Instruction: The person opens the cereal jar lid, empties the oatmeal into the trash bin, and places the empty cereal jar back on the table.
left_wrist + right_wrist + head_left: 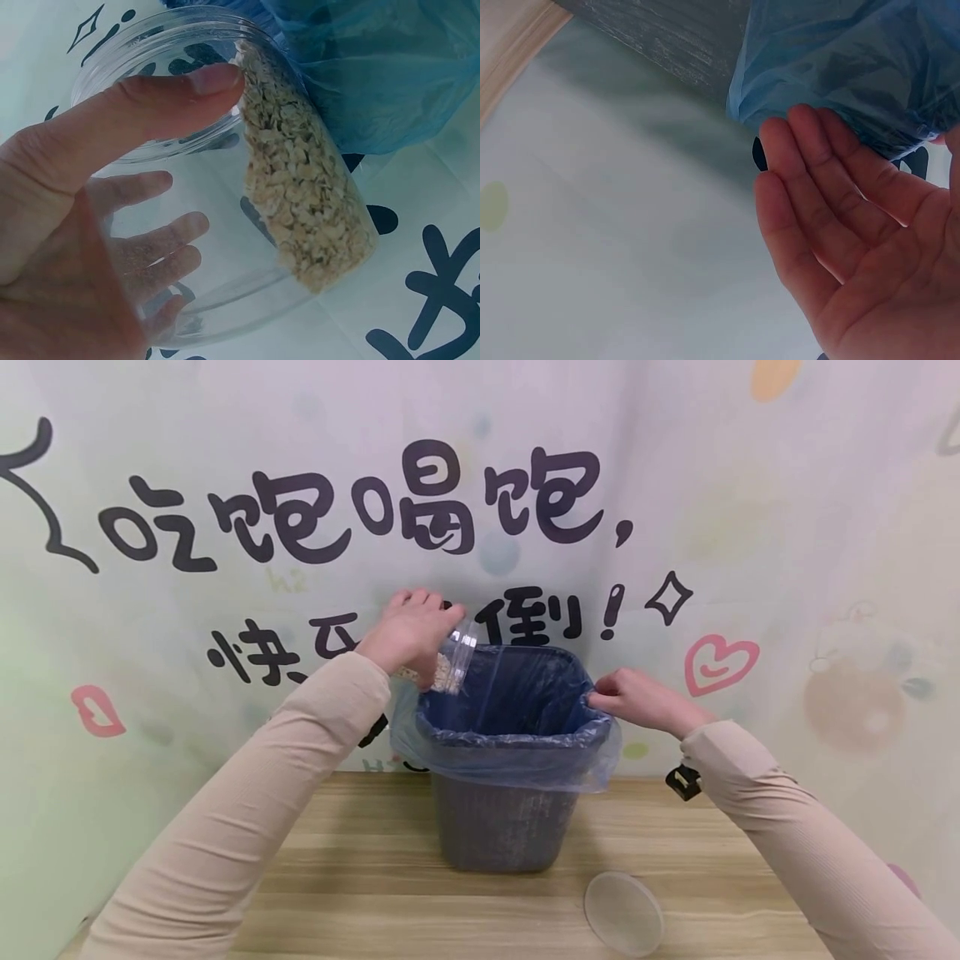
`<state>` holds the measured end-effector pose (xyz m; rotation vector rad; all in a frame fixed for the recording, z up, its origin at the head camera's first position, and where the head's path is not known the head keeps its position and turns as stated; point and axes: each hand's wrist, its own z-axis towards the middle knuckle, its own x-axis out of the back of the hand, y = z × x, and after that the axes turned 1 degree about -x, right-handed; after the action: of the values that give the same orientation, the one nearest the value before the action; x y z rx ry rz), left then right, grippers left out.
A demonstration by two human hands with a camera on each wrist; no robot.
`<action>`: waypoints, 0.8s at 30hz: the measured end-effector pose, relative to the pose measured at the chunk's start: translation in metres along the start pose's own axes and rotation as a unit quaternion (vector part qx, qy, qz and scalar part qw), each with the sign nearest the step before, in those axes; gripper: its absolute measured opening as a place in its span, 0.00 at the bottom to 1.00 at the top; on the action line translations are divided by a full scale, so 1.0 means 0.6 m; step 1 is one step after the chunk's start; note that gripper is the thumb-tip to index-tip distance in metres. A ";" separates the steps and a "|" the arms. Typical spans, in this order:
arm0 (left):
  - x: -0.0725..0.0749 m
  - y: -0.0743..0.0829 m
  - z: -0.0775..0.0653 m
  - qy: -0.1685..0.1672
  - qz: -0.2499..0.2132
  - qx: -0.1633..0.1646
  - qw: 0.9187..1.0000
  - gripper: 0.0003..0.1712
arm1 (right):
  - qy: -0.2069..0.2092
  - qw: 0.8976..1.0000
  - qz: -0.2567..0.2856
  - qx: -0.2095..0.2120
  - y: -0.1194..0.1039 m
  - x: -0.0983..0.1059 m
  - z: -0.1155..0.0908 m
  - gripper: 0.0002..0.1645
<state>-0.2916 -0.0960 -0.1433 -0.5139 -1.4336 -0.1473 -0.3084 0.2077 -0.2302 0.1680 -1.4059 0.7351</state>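
My left hand (412, 631) grips a clear plastic jar (467, 647), its fingers and thumb wrapped round the side. The jar is tipped, its mouth toward the opening of a grey trash bin (506, 831). Rolled oats (300, 187) lie along the jar's lower wall in the left wrist view. A blue bag (517, 768) lines the bin and folds over its rim. At the bin's right rim, my right hand (637, 697) pinches the bag-covered edge, thumb on top and fingers (802, 150) against the outside of the bag.
A round translucent lid (624, 914) lies on the wood-grain table (360, 877), in front of the bin and to its right. Close behind the bin hangs a pale backdrop (750, 552) with large black characters and pink drawings.
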 end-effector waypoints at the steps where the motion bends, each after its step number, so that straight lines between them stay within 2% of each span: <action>1: 0.000 0.001 0.001 -0.001 0.007 0.000 1.000 0.58 | -0.001 1.000 0.000 -0.001 0.000 0.000 0.000 0.16; 6: 0.000 0.006 0.003 -0.004 0.023 0.003 1.000 0.56 | -0.001 1.000 0.003 -0.002 0.000 0.000 0.000 0.16; 11: 0.001 0.005 0.002 -0.004 0.012 0.007 1.000 0.57 | 0.000 1.000 0.003 -0.008 -0.001 0.000 0.000 0.17; 24: 0.003 0.011 0.002 -0.010 0.020 0.011 1.000 0.56 | -0.003 1.000 0.003 -0.006 0.001 0.000 0.001 0.17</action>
<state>-0.2897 -0.0893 -0.1430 -0.5281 -1.4425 -0.0945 -0.3093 0.2075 -0.2304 0.1572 -1.4171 0.7318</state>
